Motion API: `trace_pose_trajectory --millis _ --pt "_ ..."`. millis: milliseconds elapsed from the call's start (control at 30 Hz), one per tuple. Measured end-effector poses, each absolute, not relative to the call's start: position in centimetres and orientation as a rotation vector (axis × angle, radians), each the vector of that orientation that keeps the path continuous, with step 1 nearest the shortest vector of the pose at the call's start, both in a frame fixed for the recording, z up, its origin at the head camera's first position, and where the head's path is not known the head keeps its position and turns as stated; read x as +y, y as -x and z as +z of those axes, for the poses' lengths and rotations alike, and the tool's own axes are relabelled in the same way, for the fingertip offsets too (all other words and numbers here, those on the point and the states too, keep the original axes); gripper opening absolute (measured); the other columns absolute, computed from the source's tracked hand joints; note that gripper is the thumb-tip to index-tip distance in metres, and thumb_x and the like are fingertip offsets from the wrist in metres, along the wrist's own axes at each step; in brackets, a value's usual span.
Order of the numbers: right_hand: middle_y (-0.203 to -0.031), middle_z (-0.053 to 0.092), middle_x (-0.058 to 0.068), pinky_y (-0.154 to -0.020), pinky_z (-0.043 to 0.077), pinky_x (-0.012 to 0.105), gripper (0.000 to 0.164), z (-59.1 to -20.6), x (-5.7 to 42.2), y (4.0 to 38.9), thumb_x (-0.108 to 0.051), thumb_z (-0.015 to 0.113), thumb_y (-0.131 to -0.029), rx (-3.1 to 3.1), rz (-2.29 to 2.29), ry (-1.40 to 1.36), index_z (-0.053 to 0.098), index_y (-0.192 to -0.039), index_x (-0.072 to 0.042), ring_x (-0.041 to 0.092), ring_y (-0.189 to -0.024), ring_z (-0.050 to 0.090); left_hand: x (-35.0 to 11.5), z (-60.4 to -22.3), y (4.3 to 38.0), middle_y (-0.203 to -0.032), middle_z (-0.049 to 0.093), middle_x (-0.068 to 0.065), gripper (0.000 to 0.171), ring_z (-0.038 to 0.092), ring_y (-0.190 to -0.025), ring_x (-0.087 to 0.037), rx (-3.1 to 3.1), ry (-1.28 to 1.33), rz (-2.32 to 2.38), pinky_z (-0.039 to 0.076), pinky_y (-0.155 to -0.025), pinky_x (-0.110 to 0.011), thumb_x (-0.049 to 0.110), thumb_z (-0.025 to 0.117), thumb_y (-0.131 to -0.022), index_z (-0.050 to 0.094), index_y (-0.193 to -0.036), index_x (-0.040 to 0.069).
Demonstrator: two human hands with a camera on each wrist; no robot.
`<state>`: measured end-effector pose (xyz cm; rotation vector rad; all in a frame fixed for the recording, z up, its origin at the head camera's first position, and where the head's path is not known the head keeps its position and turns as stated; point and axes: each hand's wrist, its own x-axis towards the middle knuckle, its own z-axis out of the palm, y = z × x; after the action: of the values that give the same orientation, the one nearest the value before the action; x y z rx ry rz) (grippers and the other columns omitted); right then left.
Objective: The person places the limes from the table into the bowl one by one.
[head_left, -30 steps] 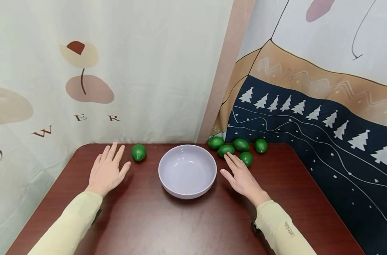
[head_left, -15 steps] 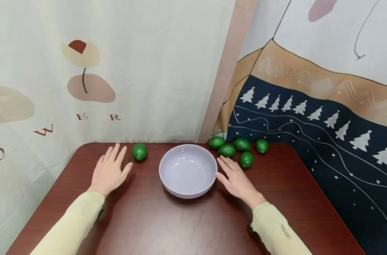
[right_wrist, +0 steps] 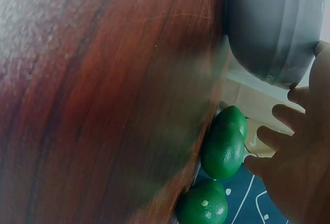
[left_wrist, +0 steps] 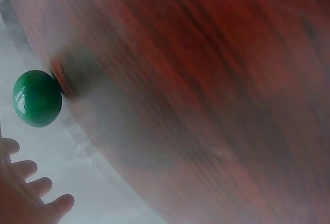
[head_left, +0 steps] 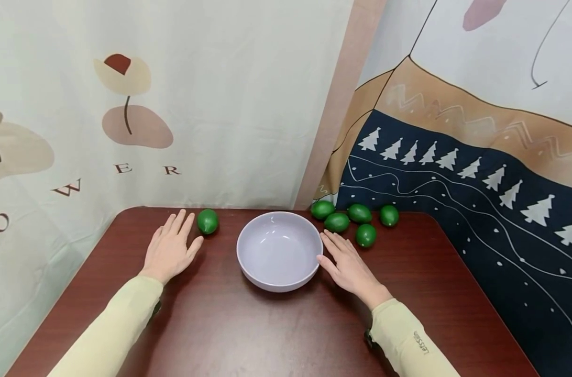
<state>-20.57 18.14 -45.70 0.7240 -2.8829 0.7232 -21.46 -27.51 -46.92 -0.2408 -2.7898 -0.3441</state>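
Note:
A pale lavender bowl (head_left: pixel 279 283) stands on the table with nothing in it. My right hand (head_left: pixel 351 267) is at its right side, fingers stretched out; in the right wrist view the thumb and forefinger touch the bowl's wall (right_wrist: pixel 263 23). Left of the bowl lies a single green lime (head_left: pixel 208 221), seen also in the left wrist view as a glossy lime (left_wrist: pixel 37 99). Beside that lime is my left hand (head_left: pixel 171 251), fingers straight, holding nothing. Several more limes (head_left: pixel 337 222) lie grouped just beyond my right fingertips.
The dark red wooden table (head_left: pixel 248 335) ends at the back against a pale curtain (head_left: pixel 239 104). A navy cloth with white trees (head_left: pixel 455 209) hangs along the right side.
My right hand has moved left from over the limes to the bowl's side. My left hand has shifted right, closer to the single lime. The view has drifted slightly.

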Motion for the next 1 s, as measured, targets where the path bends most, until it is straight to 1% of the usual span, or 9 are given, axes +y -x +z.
trace_pose_trajectory --millis 333,800,1000 --pt "-0.165 0.038 0.011 -0.123 0.023 0.062 0.065 -45.7 18.1 20.7 -0.040 0.058 -0.104 -2.881 0.719 -0.735 0.041 -0.159 -0.009 0.039 -0.153 0.032 -27.0 -47.1 22.2 -0.159 0.036 -0.029 0.067 0.032 -0.147 -0.049 -2.773 0.241 -0.351 0.034 -0.112 -0.067 0.034 0.057 -0.102 0.041 -0.154 -0.005" --pt "-0.165 0.038 0.012 -0.123 0.023 0.062 0.062 -45.5 18.0 20.9 -0.038 0.057 -0.105 -2.863 0.719 -0.741 0.043 -0.158 -0.009 0.039 -0.152 0.033 -26.6 -47.2 23.4 -0.159 0.036 -0.030 0.067 0.034 -0.145 -0.051 -2.796 0.235 -0.382 0.035 -0.110 -0.069 0.035 0.054 -0.104 0.039 -0.154 -0.006" --pt "-0.165 0.038 0.012 -0.123 0.023 0.062 0.063 -45.4 17.9 20.9 -0.039 0.057 -0.105 -2.877 0.722 -0.738 0.043 -0.158 -0.009 0.039 -0.152 0.033 -26.5 -47.3 23.6 -0.160 0.034 -0.030 0.068 0.032 -0.146 -0.051 -2.832 0.216 -0.405 0.033 -0.112 -0.069 0.035 0.053 -0.104 0.036 -0.156 -0.005"
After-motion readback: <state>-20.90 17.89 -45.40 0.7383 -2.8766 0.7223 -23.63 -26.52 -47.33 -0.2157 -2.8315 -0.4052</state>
